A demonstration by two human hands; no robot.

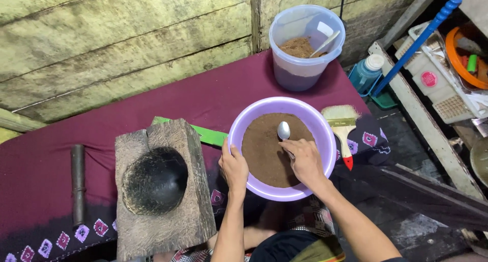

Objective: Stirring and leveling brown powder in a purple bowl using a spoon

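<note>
The spoon (283,130) handle is buried under the right hand (305,160), so the grip's anyone's guess. Wooden mortar block (157,186) gets chopped off at the bottom edge, and the tub (306,43) scoop is half sunk in powder.

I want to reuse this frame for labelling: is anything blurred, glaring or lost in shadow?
Head view: sharp overall, soft even light; small glare on the spoon held by the right hand; the wooden mortar hollow is dark; lower right floor falls into shadow; edges bend slightly.
</note>
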